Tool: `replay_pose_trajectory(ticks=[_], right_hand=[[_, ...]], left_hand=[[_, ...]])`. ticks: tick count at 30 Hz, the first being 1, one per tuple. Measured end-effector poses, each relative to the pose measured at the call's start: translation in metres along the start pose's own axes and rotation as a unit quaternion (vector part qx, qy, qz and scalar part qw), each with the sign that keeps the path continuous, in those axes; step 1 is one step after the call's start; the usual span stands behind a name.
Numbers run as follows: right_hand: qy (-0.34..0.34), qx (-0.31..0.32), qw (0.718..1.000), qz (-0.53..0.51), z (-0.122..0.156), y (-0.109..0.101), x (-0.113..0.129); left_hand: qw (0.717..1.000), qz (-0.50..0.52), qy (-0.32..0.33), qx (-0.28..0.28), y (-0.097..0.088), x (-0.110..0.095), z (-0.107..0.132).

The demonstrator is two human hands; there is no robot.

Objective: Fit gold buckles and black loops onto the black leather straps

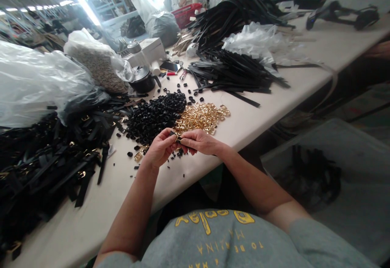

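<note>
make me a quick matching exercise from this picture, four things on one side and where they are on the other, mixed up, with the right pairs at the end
Things
1. gold buckles
2. black pot
3. red basket
4. left hand

Places
A. pinching a small black and gold piece together with the right hand
B. next to the grey-filled plastic bag, beyond the near piles
C. heaped against the right side of the small black loops
D. just right of the plastic bag of pale bits

Right pairs: 1-C, 2-D, 3-B, 4-A
</note>
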State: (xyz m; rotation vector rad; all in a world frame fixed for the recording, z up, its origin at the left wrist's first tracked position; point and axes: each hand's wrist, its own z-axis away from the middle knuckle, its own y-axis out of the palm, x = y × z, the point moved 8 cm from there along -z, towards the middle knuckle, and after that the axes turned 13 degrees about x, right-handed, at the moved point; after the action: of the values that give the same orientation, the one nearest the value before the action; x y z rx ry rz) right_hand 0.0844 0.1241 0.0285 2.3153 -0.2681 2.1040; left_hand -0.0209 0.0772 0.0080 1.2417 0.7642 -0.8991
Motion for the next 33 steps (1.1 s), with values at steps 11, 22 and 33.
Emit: replay_pose_trajectory(ticks=[11,22,33], right_hand=[[0.028,-0.069,0.98,0.186,0.005,-0.008,0.003],[0.03,-0.021,0.987,0.156,0.004,0.001,0.01],[-0.009,-0.141,0.958,0.25,0.001,-0.007,0.009]], left_hand=[[0.995,-0.076,0.047,-0.035,-0.003,-0.004,-0.003],[1.0,-0.023,-0.007,0.012,-0.004,0.008,-0.003],[0.998,-0.052,0.037,-0.026,0.0,0.001,-0.002]])
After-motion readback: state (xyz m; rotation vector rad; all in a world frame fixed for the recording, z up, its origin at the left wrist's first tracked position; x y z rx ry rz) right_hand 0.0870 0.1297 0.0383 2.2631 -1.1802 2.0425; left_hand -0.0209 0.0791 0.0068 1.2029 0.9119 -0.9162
